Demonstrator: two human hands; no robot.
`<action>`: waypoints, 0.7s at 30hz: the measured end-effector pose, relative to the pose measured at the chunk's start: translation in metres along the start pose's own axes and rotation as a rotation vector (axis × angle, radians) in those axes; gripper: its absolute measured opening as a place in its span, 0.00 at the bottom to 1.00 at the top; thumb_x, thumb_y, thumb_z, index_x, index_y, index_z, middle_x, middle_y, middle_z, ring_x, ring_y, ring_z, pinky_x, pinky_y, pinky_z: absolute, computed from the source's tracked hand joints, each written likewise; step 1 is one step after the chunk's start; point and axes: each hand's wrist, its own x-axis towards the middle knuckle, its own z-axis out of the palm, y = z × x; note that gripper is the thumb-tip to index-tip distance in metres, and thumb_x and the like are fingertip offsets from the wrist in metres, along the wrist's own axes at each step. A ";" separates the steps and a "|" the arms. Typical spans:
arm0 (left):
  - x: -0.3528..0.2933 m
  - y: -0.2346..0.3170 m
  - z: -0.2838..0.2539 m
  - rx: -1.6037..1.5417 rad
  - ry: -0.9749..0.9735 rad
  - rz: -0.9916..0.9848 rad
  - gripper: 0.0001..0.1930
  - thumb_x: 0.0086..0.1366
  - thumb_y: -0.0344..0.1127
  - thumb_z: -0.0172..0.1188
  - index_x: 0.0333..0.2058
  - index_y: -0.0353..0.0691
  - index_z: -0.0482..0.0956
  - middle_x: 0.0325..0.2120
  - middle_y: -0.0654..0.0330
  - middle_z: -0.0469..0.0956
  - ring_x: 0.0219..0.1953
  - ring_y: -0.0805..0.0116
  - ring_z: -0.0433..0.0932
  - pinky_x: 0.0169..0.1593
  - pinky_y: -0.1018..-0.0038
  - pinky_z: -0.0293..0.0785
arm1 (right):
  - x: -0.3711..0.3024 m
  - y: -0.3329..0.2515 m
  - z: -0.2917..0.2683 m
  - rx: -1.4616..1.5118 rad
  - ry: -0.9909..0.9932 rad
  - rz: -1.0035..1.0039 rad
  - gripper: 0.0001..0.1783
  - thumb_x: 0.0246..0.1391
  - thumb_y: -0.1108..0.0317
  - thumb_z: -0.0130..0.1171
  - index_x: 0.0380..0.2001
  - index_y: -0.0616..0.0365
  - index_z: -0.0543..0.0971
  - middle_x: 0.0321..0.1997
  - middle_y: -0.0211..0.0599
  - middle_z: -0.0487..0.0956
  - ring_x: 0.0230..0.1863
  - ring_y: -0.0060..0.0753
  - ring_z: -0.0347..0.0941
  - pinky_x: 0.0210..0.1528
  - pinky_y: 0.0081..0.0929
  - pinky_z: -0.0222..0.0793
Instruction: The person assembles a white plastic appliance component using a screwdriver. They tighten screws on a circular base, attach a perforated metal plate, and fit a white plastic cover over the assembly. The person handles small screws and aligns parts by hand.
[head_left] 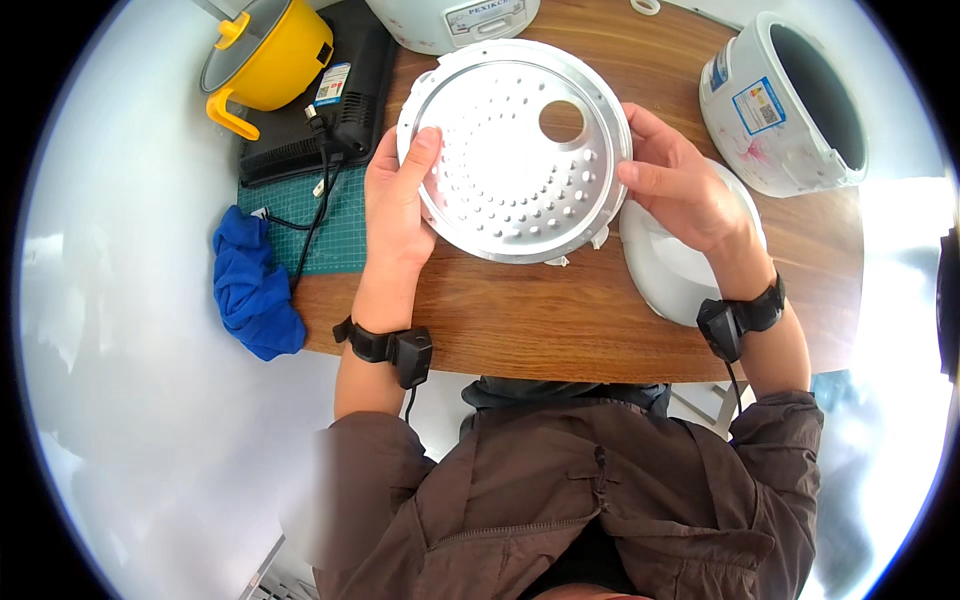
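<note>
Fingers of left hand and right hand closed around perforated metal disc, palms inward.

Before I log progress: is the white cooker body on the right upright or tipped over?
Tipped. The white cooker body lies on its side on the wooden table, its dark open mouth facing sideways to the right, not up.

Bare desk at 6 o'clock gives free passage; white lid blocks 4, open cooker body at 2, yellow pot at 10, blue cloth at 8
</note>
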 end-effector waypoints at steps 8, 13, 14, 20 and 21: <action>0.004 -0.002 -0.007 -0.100 0.012 -0.063 0.18 0.68 0.38 0.65 0.51 0.35 0.75 0.43 0.59 0.82 0.45 0.72 0.81 0.49 0.74 0.80 | -0.001 0.003 0.023 0.110 0.017 0.030 0.36 0.58 0.66 0.68 0.65 0.64 0.65 0.58 0.38 0.77 0.57 0.27 0.74 0.60 0.29 0.71; 0.005 -0.007 -0.010 -0.135 -0.009 -0.060 0.19 0.69 0.37 0.65 0.53 0.35 0.75 0.45 0.58 0.82 0.46 0.72 0.81 0.50 0.73 0.80 | 0.000 0.011 0.020 0.064 0.090 -0.018 0.35 0.58 0.64 0.69 0.64 0.64 0.67 0.55 0.37 0.78 0.53 0.23 0.76 0.53 0.25 0.75; 0.006 -0.008 -0.009 -0.147 -0.011 -0.071 0.19 0.69 0.37 0.65 0.53 0.35 0.75 0.46 0.58 0.82 0.46 0.72 0.81 0.50 0.73 0.80 | 0.000 0.012 0.020 0.054 0.095 -0.024 0.34 0.58 0.64 0.69 0.64 0.64 0.67 0.55 0.37 0.78 0.52 0.24 0.76 0.52 0.25 0.76; 0.004 -0.009 -0.006 -0.185 0.028 -0.126 0.19 0.68 0.37 0.65 0.53 0.35 0.75 0.45 0.59 0.82 0.46 0.72 0.81 0.49 0.74 0.80 | 0.001 0.011 0.025 0.081 0.108 -0.037 0.32 0.59 0.64 0.68 0.62 0.67 0.69 0.53 0.40 0.79 0.50 0.27 0.78 0.52 0.29 0.78; 0.004 -0.009 -0.007 -0.177 0.031 -0.100 0.19 0.68 0.37 0.65 0.53 0.35 0.75 0.45 0.59 0.82 0.45 0.72 0.81 0.49 0.74 0.80 | 0.002 0.012 0.023 0.081 0.103 -0.035 0.32 0.59 0.64 0.68 0.61 0.68 0.69 0.52 0.41 0.80 0.50 0.27 0.78 0.52 0.30 0.78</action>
